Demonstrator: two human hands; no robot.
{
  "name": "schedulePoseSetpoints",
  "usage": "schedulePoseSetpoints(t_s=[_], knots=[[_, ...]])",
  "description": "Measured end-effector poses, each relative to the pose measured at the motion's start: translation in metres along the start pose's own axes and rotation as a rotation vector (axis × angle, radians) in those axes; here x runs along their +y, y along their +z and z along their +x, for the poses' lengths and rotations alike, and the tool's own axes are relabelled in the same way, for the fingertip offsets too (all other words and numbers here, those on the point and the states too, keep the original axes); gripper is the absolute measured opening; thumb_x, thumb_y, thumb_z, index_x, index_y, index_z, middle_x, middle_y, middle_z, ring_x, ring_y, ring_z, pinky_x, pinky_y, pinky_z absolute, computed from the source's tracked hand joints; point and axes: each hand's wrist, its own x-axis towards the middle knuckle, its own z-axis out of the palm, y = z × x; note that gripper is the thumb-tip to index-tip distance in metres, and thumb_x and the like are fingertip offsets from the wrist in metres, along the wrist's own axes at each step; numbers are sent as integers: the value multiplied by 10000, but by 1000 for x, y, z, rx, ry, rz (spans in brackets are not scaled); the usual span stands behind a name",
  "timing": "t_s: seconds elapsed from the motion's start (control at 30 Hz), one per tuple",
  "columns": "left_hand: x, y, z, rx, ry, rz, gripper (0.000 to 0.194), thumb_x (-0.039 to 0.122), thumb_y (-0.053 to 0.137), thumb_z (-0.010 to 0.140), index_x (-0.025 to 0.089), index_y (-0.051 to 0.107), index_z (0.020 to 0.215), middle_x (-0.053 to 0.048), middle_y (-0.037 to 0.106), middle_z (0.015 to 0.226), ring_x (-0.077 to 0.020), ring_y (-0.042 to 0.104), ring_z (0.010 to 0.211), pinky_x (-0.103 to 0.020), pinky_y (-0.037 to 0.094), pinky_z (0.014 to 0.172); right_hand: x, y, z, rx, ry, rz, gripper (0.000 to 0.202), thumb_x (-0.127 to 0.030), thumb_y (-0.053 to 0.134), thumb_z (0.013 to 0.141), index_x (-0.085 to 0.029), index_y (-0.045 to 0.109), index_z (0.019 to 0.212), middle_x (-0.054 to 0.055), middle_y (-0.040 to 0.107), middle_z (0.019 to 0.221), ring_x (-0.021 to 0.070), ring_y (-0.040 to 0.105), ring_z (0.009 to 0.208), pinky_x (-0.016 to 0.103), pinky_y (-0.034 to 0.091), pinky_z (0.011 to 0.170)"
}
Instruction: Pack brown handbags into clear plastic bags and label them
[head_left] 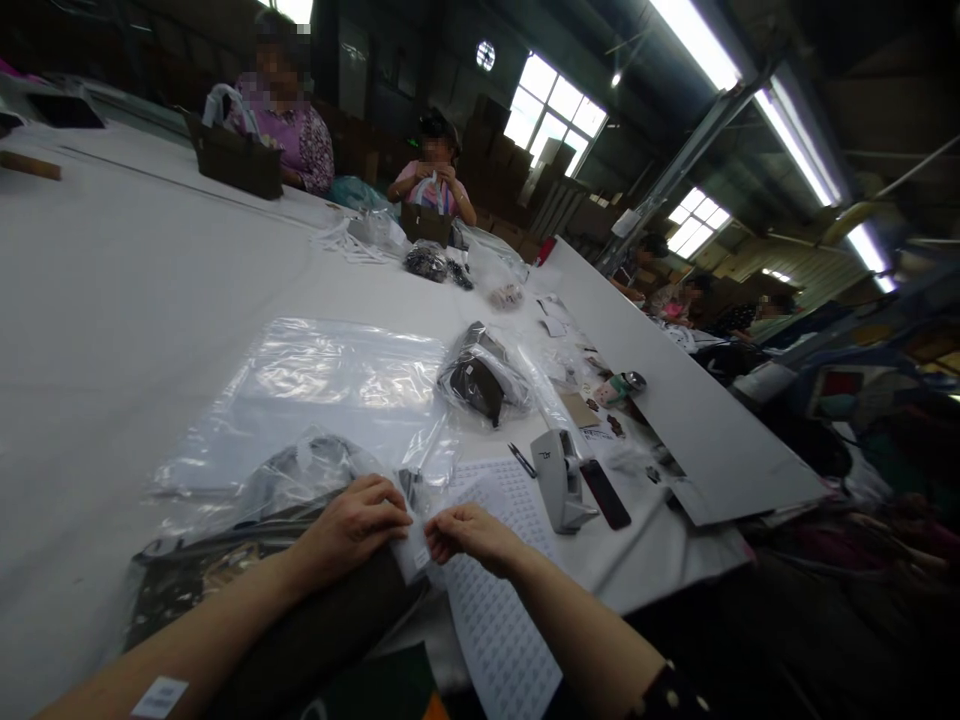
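My left hand [358, 522] presses down on a clear plastic bag [247, 500] that holds a dark patterned item [195, 580], near the table's front edge. My right hand [469, 532] pinches the bag's folded end right beside the left hand's fingertips. Under the right hand lies a white sheet of small printed labels [491, 610]. A flat pile of empty clear bags [330, 390] lies just beyond my hands.
A grey tape dispenser [559, 480] and a black phone [606, 494] sit to the right, a pen [521, 459] beside them. A bagged dark item [484, 380] lies mid-table. Two people work on bags at the far side of the white table [112, 300].
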Motion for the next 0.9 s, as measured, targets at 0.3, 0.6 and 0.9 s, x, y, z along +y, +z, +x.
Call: schedulePoseSetpoints(t_s=[0.3,0.6,0.9], knots=[[10,-9,1,28,-43,-110,151,232,498,885,204,637,937,-60,587,993,-191,510,951,-328,404,863,-12,12,1,-237,39,15,344,-452,683,602,-126,580,645,-7,548,588,99,496,553,265,394,600],[16,-11,5,-207,32,108,264,290,356,940,205,598,878,-27,594,844,-203,477,899,-365,305,904,7,1,8,-69,-34,-194,134,-268,657,672,-150,608,630,-46,490,561,86,407,571,235,301,563],[14,-1,36,-426,149,269,266,289,501,908,189,561,669,8,588,684,-179,479,806,-401,194,948,47,-13,5,143,-50,-109,321,-153,681,572,-170,554,867,-83,511,527,86,441,495,222,332,526]])
